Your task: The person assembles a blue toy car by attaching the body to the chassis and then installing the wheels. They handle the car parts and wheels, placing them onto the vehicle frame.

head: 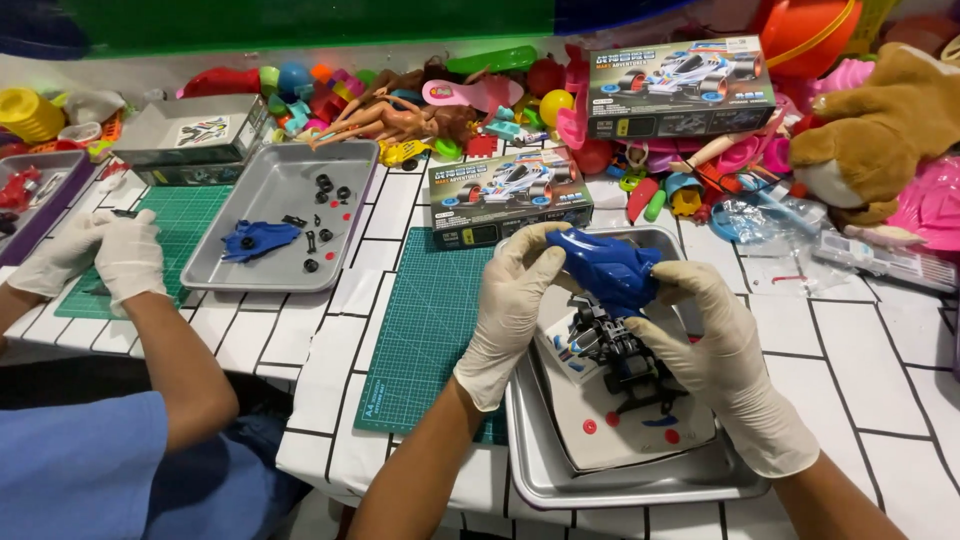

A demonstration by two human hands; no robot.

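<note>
Blue toy car shell (pixel 608 268) sits in both my gloved hands, left hand (pixel 512 300) and right hand (pixel 722 350) each with a tight grip on it, right above the black chassis (pixel 625 355), over the metal tray (pixel 620 485), so small parts stay inside.

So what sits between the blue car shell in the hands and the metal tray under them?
In the head view, the black toy car chassis sits between the blue shell and the tray, over a white sheet lying in the tray.
</note>
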